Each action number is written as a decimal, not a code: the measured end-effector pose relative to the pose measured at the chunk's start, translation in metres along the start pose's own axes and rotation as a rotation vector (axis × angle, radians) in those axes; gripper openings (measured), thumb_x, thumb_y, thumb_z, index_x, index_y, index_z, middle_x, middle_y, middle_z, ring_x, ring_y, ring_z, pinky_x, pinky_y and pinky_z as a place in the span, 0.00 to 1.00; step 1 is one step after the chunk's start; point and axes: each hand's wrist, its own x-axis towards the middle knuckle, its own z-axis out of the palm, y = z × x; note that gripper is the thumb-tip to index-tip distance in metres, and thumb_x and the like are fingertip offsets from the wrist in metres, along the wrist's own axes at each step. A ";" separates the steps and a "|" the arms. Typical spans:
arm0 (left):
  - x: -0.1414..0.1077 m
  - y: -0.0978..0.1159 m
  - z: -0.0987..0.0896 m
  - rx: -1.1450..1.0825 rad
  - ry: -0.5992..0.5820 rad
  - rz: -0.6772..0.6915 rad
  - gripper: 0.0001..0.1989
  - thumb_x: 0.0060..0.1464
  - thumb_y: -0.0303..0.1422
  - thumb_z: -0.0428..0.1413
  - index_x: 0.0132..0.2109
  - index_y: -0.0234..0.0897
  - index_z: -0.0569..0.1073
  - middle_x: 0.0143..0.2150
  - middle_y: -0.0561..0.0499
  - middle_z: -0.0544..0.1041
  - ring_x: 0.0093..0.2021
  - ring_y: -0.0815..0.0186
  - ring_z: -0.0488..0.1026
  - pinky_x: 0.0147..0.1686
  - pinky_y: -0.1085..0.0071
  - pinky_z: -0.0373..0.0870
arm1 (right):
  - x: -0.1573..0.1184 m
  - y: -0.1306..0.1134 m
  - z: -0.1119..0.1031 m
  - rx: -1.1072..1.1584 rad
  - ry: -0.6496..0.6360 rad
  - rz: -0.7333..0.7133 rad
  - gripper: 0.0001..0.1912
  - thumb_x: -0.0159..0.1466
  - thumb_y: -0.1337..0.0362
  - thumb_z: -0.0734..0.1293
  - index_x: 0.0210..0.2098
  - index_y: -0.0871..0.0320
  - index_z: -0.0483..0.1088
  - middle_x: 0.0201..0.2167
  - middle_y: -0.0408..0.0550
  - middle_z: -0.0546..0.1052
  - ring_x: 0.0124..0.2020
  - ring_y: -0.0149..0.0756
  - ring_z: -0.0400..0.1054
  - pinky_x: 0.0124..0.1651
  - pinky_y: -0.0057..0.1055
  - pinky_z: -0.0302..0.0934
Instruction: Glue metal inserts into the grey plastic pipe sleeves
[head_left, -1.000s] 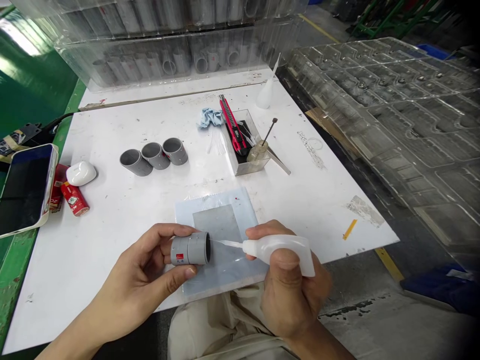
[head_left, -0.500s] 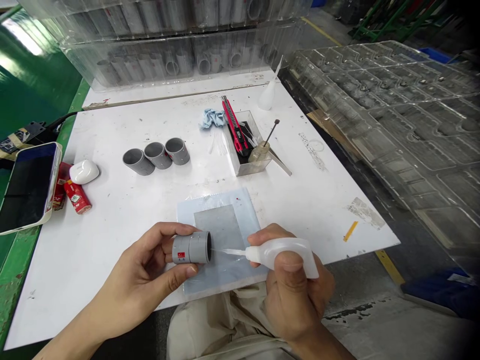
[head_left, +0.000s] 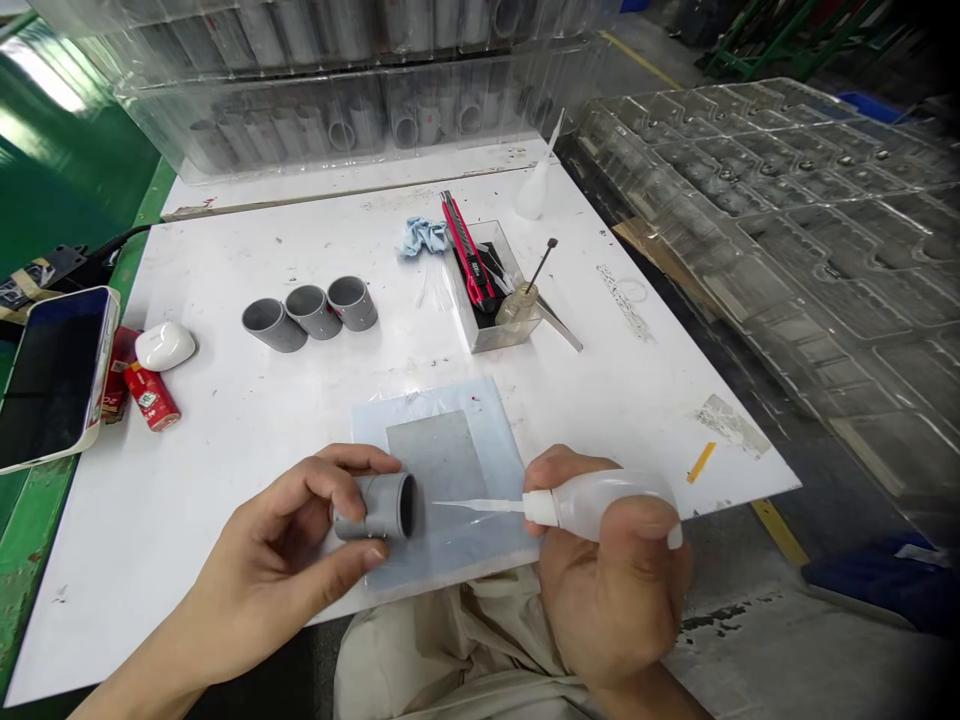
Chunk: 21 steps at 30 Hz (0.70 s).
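- Grey PVC coupling (head_left: pixel 386 507) is lying on its side in the left hand (head_left: pixel 277 540), being held above a pale blue plastic sheet (head_left: pixel 495 450), with its open end facing right.
- Left-hand grip is clamping the coupling between the thumb and fingers.
- Right hand (head_left: pixel 611 590) is gripping a translucent white squeeze bottle (head_left: pixel 600 505); its grip is closed around the bottle body.
- Thin nozzle (head_left: pixel 480 506) of the bottle is pointing left towards the coupling's open end, its tip near the opening but not touching it.
- Grey rectangular sheet (head_left: pixel 431 460) is lying on the blue sheet, beneath and just behind the coupling.
- Three grey PVC couplings (head_left: pixel 311 310) are standing in a row on the white tabletop (head_left: pixel 225 440), farther from the hands.
- Clear box (head_left: pixel 459 300) is holding a red utility knife (head_left: pixel 469 250) and a small glass jar (head_left: pixel 517 305) with a thin dark-tipped rod standing in it.
- Blue cloth (head_left: pixel 421 237) is lying just beside the box; a second squeeze bottle (head_left: pixel 534 190) is standing near the tabletop's far edge.
- Smartphone (head_left: pixel 52 380), white case (head_left: pixel 165 345) and small red bottle (head_left: pixel 150 397) are resting at the left edge.
- Clear plastic trays (head_left: pixel 825 250) are stacked to the right.
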 end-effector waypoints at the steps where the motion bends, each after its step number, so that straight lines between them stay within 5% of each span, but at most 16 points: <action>1: 0.000 0.001 0.000 0.003 0.003 -0.009 0.12 0.62 0.36 0.72 0.38 0.44 0.76 0.61 0.48 0.82 0.51 0.63 0.75 0.43 0.76 0.73 | 0.000 0.000 0.000 -0.007 -0.007 -0.006 0.22 0.79 0.49 0.65 0.37 0.52 0.84 0.30 0.51 0.81 0.24 0.40 0.72 0.20 0.40 0.65; 7: 0.000 0.007 0.002 0.005 0.030 -0.060 0.16 0.60 0.41 0.73 0.53 0.48 0.83 0.57 0.48 0.84 0.53 0.58 0.80 0.48 0.71 0.79 | -0.003 0.002 -0.003 -0.012 -0.063 0.058 0.19 0.79 0.52 0.65 0.41 0.52 0.85 0.33 0.48 0.83 0.26 0.38 0.75 0.27 0.39 0.70; 21: 0.006 -0.005 -0.012 0.094 -0.138 0.099 0.15 0.67 0.34 0.68 0.57 0.57 0.81 0.60 0.54 0.83 0.57 0.66 0.81 0.51 0.84 0.78 | -0.004 0.001 0.001 -0.017 -0.067 0.144 0.19 0.78 0.50 0.66 0.41 0.51 0.85 0.35 0.43 0.85 0.29 0.32 0.75 0.33 0.30 0.70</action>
